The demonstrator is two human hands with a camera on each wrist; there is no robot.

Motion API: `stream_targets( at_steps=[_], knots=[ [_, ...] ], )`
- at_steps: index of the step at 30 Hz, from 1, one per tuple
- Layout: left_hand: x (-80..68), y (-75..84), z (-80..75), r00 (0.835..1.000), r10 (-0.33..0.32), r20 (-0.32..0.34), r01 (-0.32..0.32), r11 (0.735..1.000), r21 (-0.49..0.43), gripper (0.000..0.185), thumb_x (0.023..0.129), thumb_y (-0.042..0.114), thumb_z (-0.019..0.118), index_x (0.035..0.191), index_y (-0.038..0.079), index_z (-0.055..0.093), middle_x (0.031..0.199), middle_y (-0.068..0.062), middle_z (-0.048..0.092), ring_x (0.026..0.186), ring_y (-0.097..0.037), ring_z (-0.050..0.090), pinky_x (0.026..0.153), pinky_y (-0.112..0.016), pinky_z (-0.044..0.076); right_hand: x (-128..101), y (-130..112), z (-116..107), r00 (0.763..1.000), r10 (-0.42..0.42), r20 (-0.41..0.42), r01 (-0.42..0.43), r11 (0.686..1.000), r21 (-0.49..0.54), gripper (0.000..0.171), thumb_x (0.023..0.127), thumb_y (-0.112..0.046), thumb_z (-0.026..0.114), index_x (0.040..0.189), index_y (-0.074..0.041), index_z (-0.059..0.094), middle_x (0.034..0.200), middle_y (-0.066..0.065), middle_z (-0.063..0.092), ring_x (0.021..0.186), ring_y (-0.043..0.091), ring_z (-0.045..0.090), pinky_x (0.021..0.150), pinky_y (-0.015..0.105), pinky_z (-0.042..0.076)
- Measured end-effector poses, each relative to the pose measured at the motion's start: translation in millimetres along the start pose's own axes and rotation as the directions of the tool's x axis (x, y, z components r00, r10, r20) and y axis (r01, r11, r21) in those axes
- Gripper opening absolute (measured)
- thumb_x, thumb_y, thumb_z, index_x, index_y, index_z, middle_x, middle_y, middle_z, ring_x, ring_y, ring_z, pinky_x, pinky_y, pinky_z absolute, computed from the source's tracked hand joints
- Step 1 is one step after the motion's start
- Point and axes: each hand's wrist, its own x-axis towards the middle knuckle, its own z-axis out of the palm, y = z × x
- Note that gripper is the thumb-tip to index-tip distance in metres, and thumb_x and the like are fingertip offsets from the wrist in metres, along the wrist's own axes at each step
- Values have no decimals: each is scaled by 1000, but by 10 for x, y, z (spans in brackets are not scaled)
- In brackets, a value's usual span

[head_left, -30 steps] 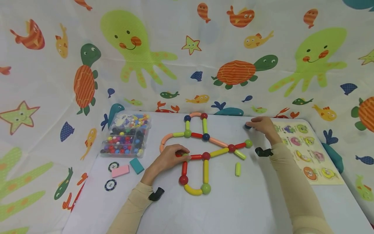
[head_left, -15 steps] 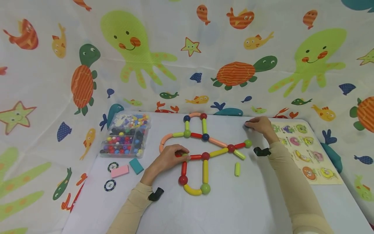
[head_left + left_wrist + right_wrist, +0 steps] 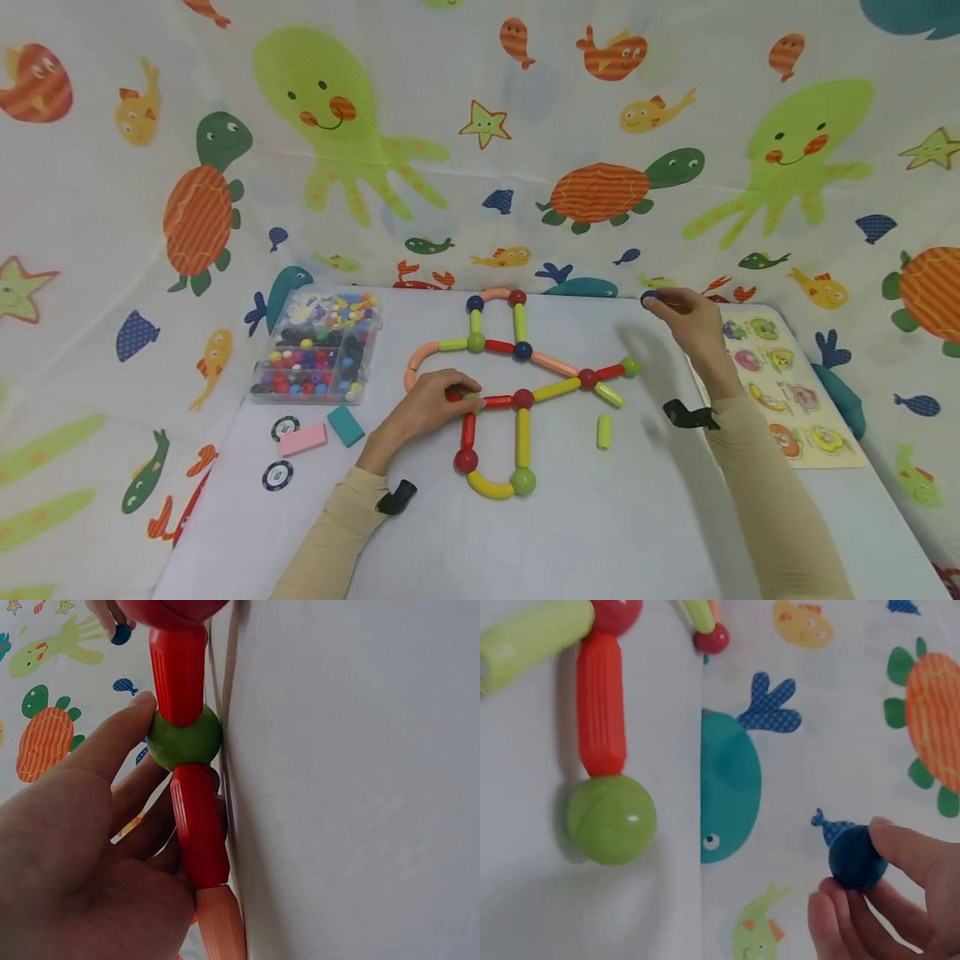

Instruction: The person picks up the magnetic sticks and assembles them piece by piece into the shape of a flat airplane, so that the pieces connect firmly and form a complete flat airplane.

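- The left hand [image 3: 429,406] lies low on the white table [image 3: 615,517], forearm coming in from the near edge, fingers curled round a joint at the left side of the flat figure of coloured rods and balls [image 3: 517,392].
- The left wrist view shows what the head view hides: the thumb [image 3: 112,742] presses a small green ball [image 3: 184,738] that sits between two ribbed red rods [image 3: 199,832], with the other fingers tucked under the nearer rod.
- The right hand [image 3: 692,321] is raised above the far right part of the table, wrist bent, sleeve stretching back to the near right.
- It pinches a small dark blue ball [image 3: 648,297] between thumb and fingertips, clear of the surface and well apart from the figure.
- The right wrist view shows that blue ball against the sea-creature patterned cloth, and below it the figure's right tip: a larger glossy green ball [image 3: 610,818] at the end of a red rod.
- Only the head view shows a loose lime green rod [image 3: 603,432] lying just near of the figure, apart from both hands.
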Motion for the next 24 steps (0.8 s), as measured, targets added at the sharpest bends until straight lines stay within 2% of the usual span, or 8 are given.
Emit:
stream_targets(
  at_steps=[4,9,12,17,20,24],
  knots=[
    [-3,-5,0,1000,2,1,-2,1000,0,29,89,34,79,114,20,75,101,10,70,91,-8,61,87,-28,54,-251,72,-4,999,12,-46,-10,1000,29,69,92,-61,64,144,-17,56,139,12,61,121,18,56,101,31,48],
    [2,-10,1,1000,-8,6,9,1000,-6,29,89,34,79,114,20,75,103,9,70,92,-8,61,87,-28,54,-581,250,35,999,7,-44,-7,1000,16,67,92,-60,64,143,-17,57,137,10,62,113,10,55,88,14,45],
    [4,-13,1,1000,-4,3,4,1000,-8,28,89,34,79,114,21,75,102,9,70,92,-8,61,87,-28,54,-759,386,93,1000,-2,-21,2,1000,-13,65,92,-59,64,141,-16,59,133,10,64,111,10,55,83,11,45],
    [11,-20,2,1000,21,3,-21,1000,-10,29,89,34,79,113,19,76,102,9,70,91,-8,61,86,-29,54,-997,577,200,999,-25,48,29,997,-75,60,93,-54,67,135,-12,62,126,12,67,113,20,60,80,10,45],
    [12,-23,1,1000,24,2,-24,1000,-9,30,89,35,79,113,18,76,102,9,70,91,-8,61,86,-29,54,-1091,657,252,996,-37,81,45,994,-103,57,92,-52,69,132,-11,63,122,14,70,113,27,64,79,10,46],
    [7,-21,-2,1000,27,-4,-27,1000,-9,30,89,35,80,113,18,76,102,9,70,91,-8,61,87,-29,54,-1162,731,309,994,-36,105,50,990,-132,55,91,-50,72,129,-11,65,117,13,71,110,28,66,80,12,46]
  ],
)
